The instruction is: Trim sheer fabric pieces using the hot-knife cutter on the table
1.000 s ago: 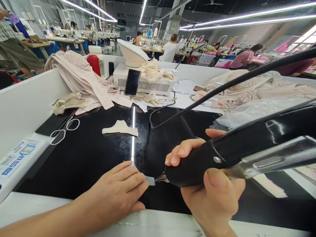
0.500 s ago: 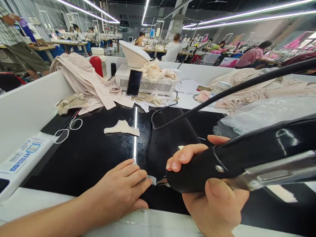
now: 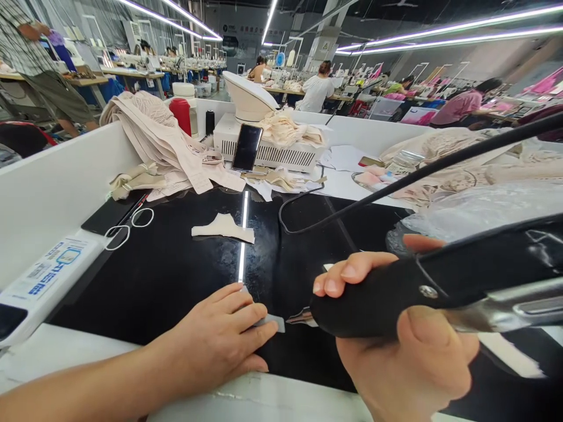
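Note:
My left hand (image 3: 215, 340) lies flat on the black table top (image 3: 176, 275), fingers stretched out and pressing down a small grey strip (image 3: 273, 321) whose end sticks out past the fingertips. My right hand (image 3: 396, 346) is wrapped round the handle of a black corded tool (image 3: 440, 287). The tool's metal tip (image 3: 301, 317) points at the strip's end, a small gap between them. The tool's black cable (image 3: 396, 181) arcs up to the right.
A cream fabric piece (image 3: 224, 227) lies mid-table. White-handled scissors (image 3: 129, 225) and a white box (image 3: 39, 281) sit at the left. Piled beige garments (image 3: 149, 140), a white machine (image 3: 264, 146) with a phone (image 3: 247, 147) and clear plastic (image 3: 479, 205) crowd the back. Other workers sit beyond.
The tool and my right hand have shifted slightly right, opening a small gap between tip and strip. My left hand stays on the strip. The view has drifted left.

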`<state>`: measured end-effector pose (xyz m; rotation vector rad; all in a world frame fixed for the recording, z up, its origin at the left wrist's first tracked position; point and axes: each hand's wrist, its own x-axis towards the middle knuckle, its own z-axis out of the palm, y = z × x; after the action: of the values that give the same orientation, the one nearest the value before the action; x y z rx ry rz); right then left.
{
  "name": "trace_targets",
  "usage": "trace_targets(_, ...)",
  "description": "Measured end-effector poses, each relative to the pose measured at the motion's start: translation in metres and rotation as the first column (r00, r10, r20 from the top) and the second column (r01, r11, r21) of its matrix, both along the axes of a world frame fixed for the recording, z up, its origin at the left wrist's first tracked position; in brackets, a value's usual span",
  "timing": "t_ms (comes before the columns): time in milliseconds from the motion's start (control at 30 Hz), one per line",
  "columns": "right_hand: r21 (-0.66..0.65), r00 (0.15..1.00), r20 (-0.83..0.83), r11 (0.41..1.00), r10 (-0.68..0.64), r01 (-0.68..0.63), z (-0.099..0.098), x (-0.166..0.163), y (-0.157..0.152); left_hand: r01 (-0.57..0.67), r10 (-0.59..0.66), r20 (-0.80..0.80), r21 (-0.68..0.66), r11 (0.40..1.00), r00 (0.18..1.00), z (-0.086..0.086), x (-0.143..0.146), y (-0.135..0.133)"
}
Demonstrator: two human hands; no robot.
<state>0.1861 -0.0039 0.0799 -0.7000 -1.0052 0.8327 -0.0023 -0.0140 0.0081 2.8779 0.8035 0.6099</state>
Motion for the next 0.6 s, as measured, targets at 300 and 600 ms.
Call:
trace_targets(300, 0.061, 0.998, 0.067, 0.998, 0.009, -0.013, -0.013, -0.008, 0.001, 0.001, -0.001, 0.002, 0.015, 1.000, 1.000, -0.001, -0.001, 0.001)
trace_targets(600, 0.051, 0.998, 0.062, 0.999, -0.006, 0.003, -0.013, -0.005, -0.003, 0.003, -0.003, -0.002, 0.000, 1.000, 1.000, 0.000, -0.002, -0.001)
